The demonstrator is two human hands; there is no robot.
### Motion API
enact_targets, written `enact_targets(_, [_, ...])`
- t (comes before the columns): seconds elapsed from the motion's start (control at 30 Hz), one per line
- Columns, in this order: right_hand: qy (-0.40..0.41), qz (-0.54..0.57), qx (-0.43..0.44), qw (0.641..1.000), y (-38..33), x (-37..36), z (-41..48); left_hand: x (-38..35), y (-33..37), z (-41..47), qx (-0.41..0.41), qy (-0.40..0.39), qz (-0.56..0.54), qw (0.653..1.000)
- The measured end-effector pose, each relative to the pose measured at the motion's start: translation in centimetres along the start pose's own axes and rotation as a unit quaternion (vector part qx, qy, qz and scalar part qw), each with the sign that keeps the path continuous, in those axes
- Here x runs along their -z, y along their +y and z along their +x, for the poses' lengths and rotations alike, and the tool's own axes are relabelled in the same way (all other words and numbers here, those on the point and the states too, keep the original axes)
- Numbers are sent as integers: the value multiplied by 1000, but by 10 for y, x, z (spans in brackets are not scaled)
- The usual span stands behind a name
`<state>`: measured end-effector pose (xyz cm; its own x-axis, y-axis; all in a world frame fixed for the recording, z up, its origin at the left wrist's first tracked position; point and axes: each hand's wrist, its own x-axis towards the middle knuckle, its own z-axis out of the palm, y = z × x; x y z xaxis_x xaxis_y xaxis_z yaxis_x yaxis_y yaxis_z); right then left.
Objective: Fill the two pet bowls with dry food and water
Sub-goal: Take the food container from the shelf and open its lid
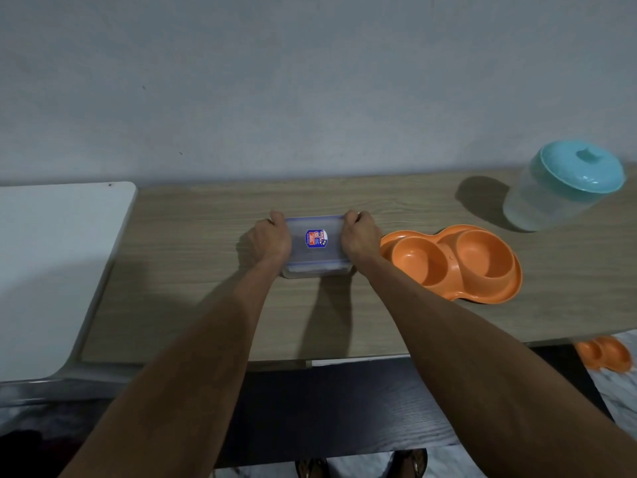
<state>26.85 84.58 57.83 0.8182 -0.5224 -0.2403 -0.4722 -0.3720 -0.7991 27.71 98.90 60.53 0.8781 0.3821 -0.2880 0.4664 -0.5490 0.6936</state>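
We grip the lidded box (315,258) at both ends, left hand (270,241) and right hand (360,238) curled over its edges, probably to unlatch it beside the empty bowls (451,262).

Bare tabletop (193,270) left — double bowl (455,262), jug (558,191) crowd right.

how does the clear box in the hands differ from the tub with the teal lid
The clear box is flat and rectangular; the tub is tall and round. The box's lid is see-through with a blue label; the tub's is solid teal with a knob. The left hand and right hand grip the box's ends; the tub stands untouched. Both are lidded, on the wooden table.
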Motion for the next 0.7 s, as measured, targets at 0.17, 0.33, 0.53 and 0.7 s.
enact_targets(0.17, [42, -55, 13, 998, 2, 3, -1, 3, 2, -2, 1, 31, 19, 999])
enact_targets(0.33, [70, -115, 23, 991, 0, 2, -6, 7, 3, -3, -8, 42, 8, 999])
enact_targets(0.53, [75, -179, 82, 978, -11, 13, 1, 30, -15, -20, 73, 41, -130, 988])
enact_targets(0.7, [16, -240, 170, 956, -33, 4, 9, 16, -45, -47, 129, -22, -264, 956])
